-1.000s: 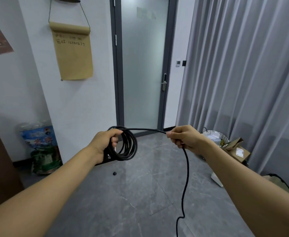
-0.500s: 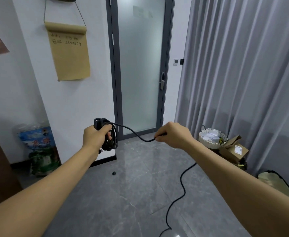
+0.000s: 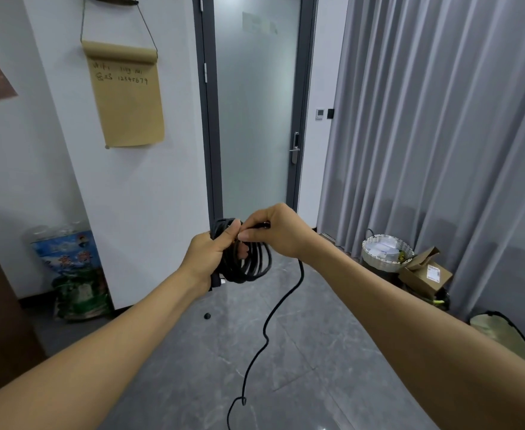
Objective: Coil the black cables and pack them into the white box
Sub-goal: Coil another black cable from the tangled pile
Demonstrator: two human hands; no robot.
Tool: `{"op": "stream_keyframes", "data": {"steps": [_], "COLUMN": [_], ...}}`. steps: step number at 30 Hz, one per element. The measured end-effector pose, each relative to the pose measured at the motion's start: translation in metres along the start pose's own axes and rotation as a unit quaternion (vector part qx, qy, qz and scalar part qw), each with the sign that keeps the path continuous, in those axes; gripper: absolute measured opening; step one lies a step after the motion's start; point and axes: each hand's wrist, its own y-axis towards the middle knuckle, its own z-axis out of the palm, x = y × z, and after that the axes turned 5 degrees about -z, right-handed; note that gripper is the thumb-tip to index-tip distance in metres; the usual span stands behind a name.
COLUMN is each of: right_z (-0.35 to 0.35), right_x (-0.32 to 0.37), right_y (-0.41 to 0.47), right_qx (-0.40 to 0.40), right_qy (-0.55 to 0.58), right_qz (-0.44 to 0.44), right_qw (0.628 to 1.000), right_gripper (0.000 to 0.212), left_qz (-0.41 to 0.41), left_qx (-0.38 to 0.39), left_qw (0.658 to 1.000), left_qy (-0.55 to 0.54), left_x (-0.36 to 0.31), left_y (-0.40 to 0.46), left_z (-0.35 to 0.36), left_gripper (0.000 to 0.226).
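Your left hand [image 3: 207,254] grips a bundle of thin black rubber cable [image 3: 250,262] wound in several loops, held in the air before the frosted glass door [image 3: 255,113]. Your right hand [image 3: 275,229] pinches the cable at the coil's top; the loose tail hangs to the grey tiled floor [image 3: 301,352].

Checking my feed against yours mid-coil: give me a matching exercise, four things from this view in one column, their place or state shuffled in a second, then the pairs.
Things:
1. black cable
2. brown paper scroll
3. white woven basket
4. open cardboard box

Places or states:
A. on the floor by the grey curtain, holding papers
B. partly coiled in the left hand, pinched by the right hand, its tail trailing to the floor
C. hanging on the white wall left of the door
D. on the floor just right of the basket, flaps up

Pairs: 1-B, 2-C, 3-A, 4-D
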Motion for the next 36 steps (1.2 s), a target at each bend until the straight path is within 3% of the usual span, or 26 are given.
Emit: {"op": "stream_keyframes", "data": {"steps": [3, 11, 15, 19, 24, 28, 31, 36], "right_z": [-0.001, -0.014, -0.011, -0.005, -0.003, -0.005, -0.002, 0.0], "right_x": [-0.001, -0.013, -0.021, -0.037, -0.034, -0.024, -0.026, -0.034], "right_y": [0.001, 0.0, -0.007, -0.019, -0.018, -0.017, -0.019, -0.019], "right_qx": [-0.03, -0.058, -0.062, -0.005, -0.002, 0.007, -0.002, 0.01], "right_qy": [0.015, -0.034, -0.069, -0.193, -0.235, -0.29, -0.296, -0.246], "right_qz": [0.005, 0.055, -0.005, 0.002, -0.014, -0.036, -0.038, -0.009], "right_qw": [0.999, 0.996, 0.996, 0.981, 0.972, 0.956, 0.954, 0.969], "right_gripper": [0.009, 0.03, 0.028, 0.063, 0.032, 0.031, 0.028, 0.029], "left_qz": [-0.031, -0.094, -0.085, -0.062, -0.078, -0.082, -0.088, -0.106], "left_qx": [0.047, 0.161, 0.127, 0.095, 0.132, 0.174, 0.182, 0.171], "left_qw": [0.998, 0.979, 0.982, 0.985, 0.98, 0.978, 0.978, 0.978], "left_qy": [-0.036, -0.08, -0.109, -0.13, -0.124, -0.086, -0.054, -0.05], "left_x": [-0.002, -0.002, 0.001, 0.001, 0.002, 0.003, 0.0, 0.0], "left_y": [-0.004, -0.011, -0.009, -0.005, -0.005, -0.008, -0.007, -0.01], "left_z": [0.006, 0.013, 0.016, 0.011, 0.008, 0.008, 0.007, 0.009], "left_gripper": [0.035, 0.04, 0.022, 0.011, 0.025, 0.027, 0.048, 0.029]}}
